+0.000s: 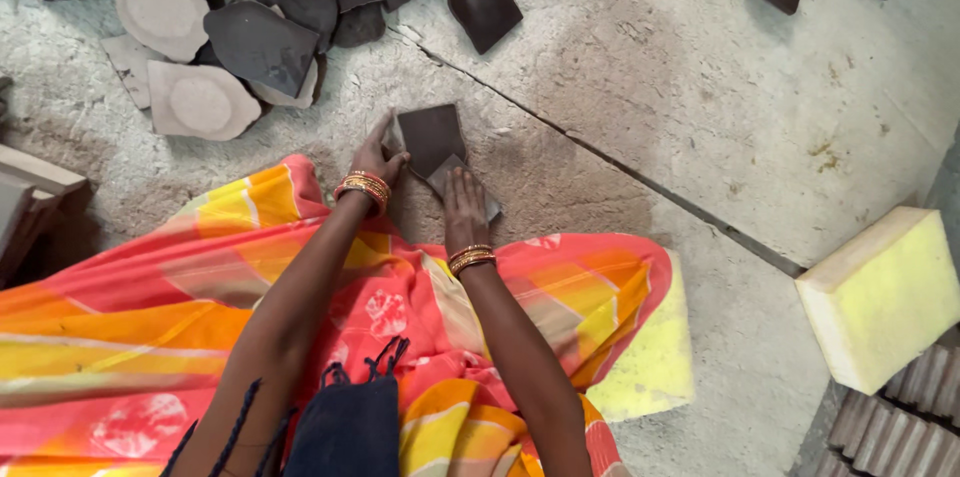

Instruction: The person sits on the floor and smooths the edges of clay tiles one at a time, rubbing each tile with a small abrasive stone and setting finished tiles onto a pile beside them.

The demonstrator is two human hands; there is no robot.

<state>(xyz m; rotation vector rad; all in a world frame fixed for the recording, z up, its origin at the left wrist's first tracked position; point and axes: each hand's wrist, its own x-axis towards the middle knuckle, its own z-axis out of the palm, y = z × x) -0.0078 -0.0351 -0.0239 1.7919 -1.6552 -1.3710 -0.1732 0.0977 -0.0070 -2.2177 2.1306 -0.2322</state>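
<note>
Left hand pinches dark square slab at its 9 o'clock edge; right hand presses flat on grey piece on floor. Risk: slab probably slips, chips.

Both our arms reach up from the bottom of the frame toward its centre. Our left hand is tilted on its edge, fingers curled in a grip, bangles at the wrist. Our right hand lies flat, palm down, fingers together and pointing up the frame, bangles at its wrist too.
</note>
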